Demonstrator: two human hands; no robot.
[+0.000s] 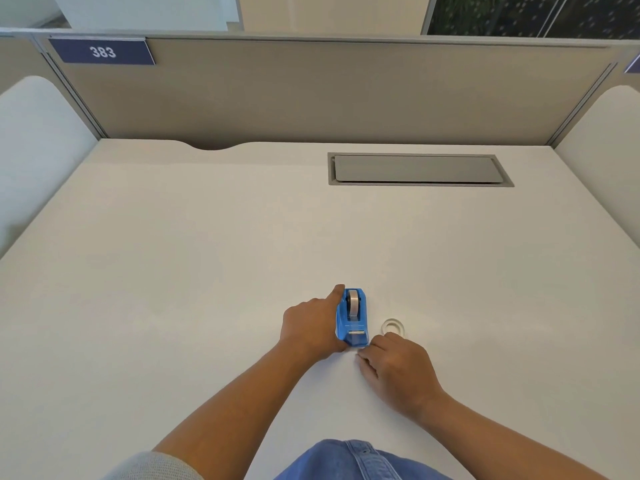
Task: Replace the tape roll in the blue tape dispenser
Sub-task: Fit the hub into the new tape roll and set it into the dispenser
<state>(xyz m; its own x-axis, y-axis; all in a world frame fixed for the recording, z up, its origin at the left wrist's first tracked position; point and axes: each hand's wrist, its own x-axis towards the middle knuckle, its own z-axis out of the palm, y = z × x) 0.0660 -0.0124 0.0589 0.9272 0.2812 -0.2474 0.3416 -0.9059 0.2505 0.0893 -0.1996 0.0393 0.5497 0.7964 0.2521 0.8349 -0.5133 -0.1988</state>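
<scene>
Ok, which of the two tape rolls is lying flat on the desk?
The loose clear roll, right of the blue dispenser, beyond the right hand. The other roll stands upright inside the dispenser.

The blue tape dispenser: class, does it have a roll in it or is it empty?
Loaded. A roll of tape sits in the dispenser, held by the left hand. Another roll lies beside it.

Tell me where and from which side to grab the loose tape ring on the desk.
The loose tape ring lies flat on the desk, right of the blue dispenser. Probably best pinched across its rim from above with the right hand, one finger in the open centre, since flat sides offer little grip.
</scene>
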